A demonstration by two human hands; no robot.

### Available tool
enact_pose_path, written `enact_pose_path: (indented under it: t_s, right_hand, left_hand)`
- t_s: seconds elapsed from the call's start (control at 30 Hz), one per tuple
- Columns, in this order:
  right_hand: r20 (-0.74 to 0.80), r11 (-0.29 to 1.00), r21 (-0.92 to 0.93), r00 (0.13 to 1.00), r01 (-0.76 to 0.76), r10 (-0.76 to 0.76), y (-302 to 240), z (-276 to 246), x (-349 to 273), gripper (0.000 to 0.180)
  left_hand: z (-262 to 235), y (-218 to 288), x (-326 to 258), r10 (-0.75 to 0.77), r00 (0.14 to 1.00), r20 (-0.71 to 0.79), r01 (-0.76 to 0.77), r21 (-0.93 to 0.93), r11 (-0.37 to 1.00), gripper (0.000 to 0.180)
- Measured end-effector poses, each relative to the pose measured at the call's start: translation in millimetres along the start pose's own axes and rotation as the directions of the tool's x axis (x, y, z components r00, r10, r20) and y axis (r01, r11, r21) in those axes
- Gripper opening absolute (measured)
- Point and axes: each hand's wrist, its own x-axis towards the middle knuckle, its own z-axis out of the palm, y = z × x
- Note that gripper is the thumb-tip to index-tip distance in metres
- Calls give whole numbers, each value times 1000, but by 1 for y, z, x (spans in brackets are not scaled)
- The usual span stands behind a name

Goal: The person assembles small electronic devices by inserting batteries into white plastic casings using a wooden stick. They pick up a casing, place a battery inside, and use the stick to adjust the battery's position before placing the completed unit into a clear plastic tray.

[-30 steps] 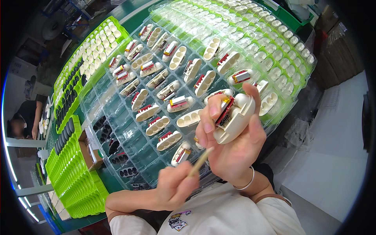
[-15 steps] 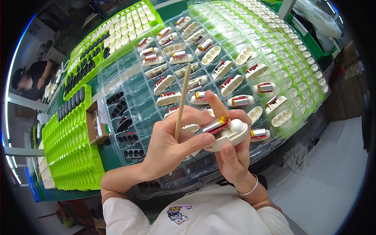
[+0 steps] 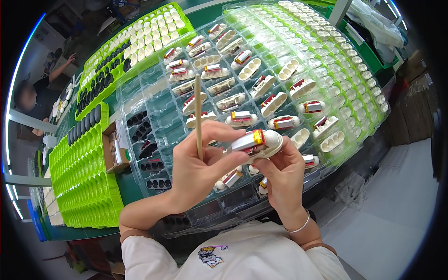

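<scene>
My left hand is closed, with a thin wooden stick standing almost upright out of its grip. Its thumb and index finger also pinch the left end of a small white plastic casing. On that casing lies a silver battery with yellow tape at one end, over a red circuit board mostly hidden beneath it. A round white end shows at the casing's right. There my right hand grips it with thumb and fingers. Both hands hold the casing above a clear compartment tray.
Similar white casings, many with batteries, fill the tray; black ones sit at its left. Green trays of white and black parts stand behind and right. A green tray and cardboard box are left. Another person is far left.
My right index finger, raised before, has come down onto the casing. The casing has turned and moved slightly up and left, and the stick has shifted left. The other person's arm has risen.
</scene>
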Motion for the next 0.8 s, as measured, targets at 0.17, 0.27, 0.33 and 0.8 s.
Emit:
enact_pose_path:
  t_s: [0.17, 0.27, 0.33, 0.8]
  right_hand:
    - [-55, 999, -31, 998, -44, 42, -1, -4, 1, 30]
    - [-25, 999, -44, 1000, 2, -3, -2, -4, 0, 31]
    - [-15, 999, -51, 1000, 17, -17, -3, -5, -1, 31]
    - [11, 996, -26, 996, 88, -87, -8, -4, -3, 31]
  left_hand:
    - [-1, -4, -7, 289, 956, 51, -292, 245, 925, 30]
    - [2, -1, 5, 15, 1000, -19, -14, 78, 997, 25]
    - [1, -4, 7, -7, 1000, 21, 5, 71, 997, 24]
    - [-3, 5, 4, -65, 992, 104, 65, 7, 998, 27]
